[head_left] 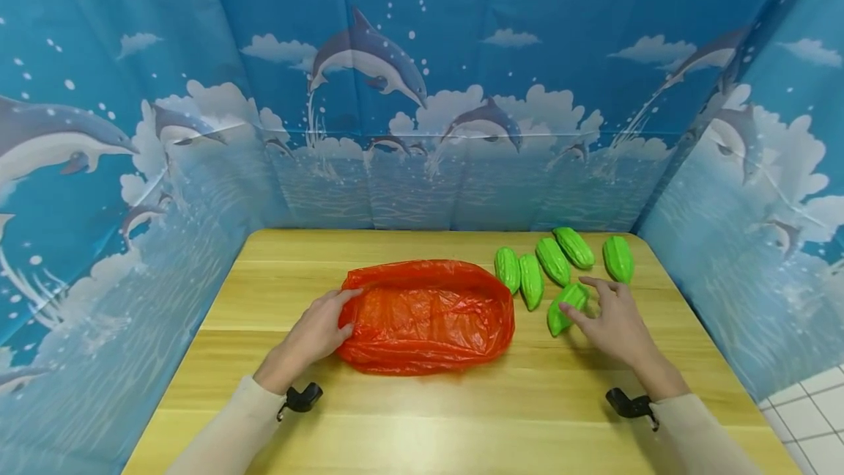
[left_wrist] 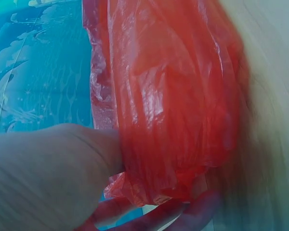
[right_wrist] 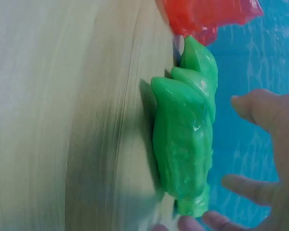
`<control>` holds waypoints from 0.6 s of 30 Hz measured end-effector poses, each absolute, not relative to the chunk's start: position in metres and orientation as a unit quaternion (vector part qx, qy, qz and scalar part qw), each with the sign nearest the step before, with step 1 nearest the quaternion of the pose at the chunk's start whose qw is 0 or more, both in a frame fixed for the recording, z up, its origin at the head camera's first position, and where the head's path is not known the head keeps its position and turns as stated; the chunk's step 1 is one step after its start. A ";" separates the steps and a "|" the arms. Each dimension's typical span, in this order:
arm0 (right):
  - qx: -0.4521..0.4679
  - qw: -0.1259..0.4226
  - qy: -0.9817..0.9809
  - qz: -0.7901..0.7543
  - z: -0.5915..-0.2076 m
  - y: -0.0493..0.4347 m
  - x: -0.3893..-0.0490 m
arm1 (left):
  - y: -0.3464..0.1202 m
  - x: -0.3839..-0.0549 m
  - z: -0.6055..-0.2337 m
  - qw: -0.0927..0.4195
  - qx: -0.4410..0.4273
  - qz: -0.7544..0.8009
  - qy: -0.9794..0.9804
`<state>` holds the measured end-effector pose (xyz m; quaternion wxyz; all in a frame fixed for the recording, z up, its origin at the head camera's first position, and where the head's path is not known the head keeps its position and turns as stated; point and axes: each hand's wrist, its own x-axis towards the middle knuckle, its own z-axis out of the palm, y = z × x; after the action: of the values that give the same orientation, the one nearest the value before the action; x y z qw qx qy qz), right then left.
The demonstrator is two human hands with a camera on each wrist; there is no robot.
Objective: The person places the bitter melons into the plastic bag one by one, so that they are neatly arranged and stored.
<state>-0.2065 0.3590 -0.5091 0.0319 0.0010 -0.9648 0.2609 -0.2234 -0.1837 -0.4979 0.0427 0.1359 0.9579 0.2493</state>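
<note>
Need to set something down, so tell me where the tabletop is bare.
The tabletop is bare on the near side of the red bag, and in the far left corner beyond the left hand. Right of the bag is crowded: six green pieces, with the right hand at the nearest.

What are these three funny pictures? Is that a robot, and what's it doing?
No robot here, just a person's two bare hands. The wide picture comes from a camera on the person's head, looking forward and down. The two close-up pictures come from cameras worn on the wrists, one for each hand.

On the wooden table sit an open red plastic bag and six bumpy green pieces, a bit like vegetables. The left hand holds the bag's edge. The right hand has its thumb and fingers spread about the nearest green piece, but isn't gripping it. Behind everything is a sheet with dolphins on it.
</note>
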 end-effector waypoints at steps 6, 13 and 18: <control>-0.029 -0.035 -0.954 0.297 -0.512 0.368 -0.216 | -0.188 -0.224 -0.498 0.055 0.133 0.266 0.953; -0.050 -0.079 -0.938 0.335 -0.513 0.369 -0.224 | -0.189 -0.226 -0.499 0.062 0.131 0.271 0.952; -0.067 -0.102 -0.928 0.353 -0.512 0.368 -0.229 | -0.191 -0.226 -0.500 0.063 0.127 0.277 0.950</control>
<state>-0.2286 0.3679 -0.5120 -0.1025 -0.0669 -0.9277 0.3527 -0.2257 -0.1911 -0.4996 0.0629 0.1273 0.9504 0.2769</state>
